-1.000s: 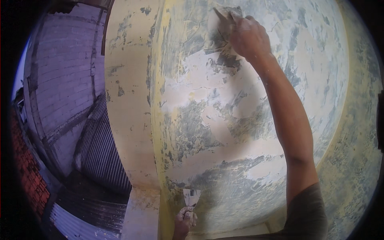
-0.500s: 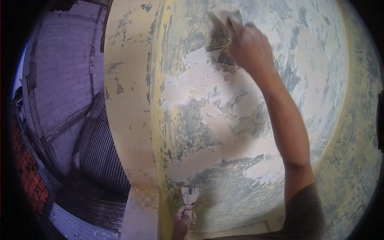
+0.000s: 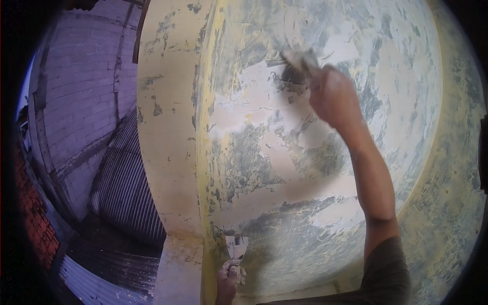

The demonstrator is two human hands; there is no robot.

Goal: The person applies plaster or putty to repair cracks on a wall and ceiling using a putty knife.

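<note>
My right hand [image 3: 335, 96] is closed around the handle of a putty knife [image 3: 301, 62], its blade blurred and set against the upper part of the wall. The wall [image 3: 305, 223] is patchy, with pale filler smeared over grey-green and yellow areas. Low down, near the wall's left corner, my left hand [image 3: 229, 278] grips a second putty knife [image 3: 237, 247] with its blade upward. That blade and the fingers carry whitish filler. A dark shadow lies on the wall beside the right hand's knife.
A cream pillar strip [image 3: 170, 127] with chipped paint borders the wall on the left. Beyond it are corrugated roofing sheets [image 3: 124, 178], a block wall [image 3: 81, 66] and red roof tiles [image 3: 38, 218]. Another mottled wall face [image 3: 447, 218] runs along the right.
My right hand has moved down and slightly right along the wall with its putty knife. My left hand and its knife have shifted slightly left.
</note>
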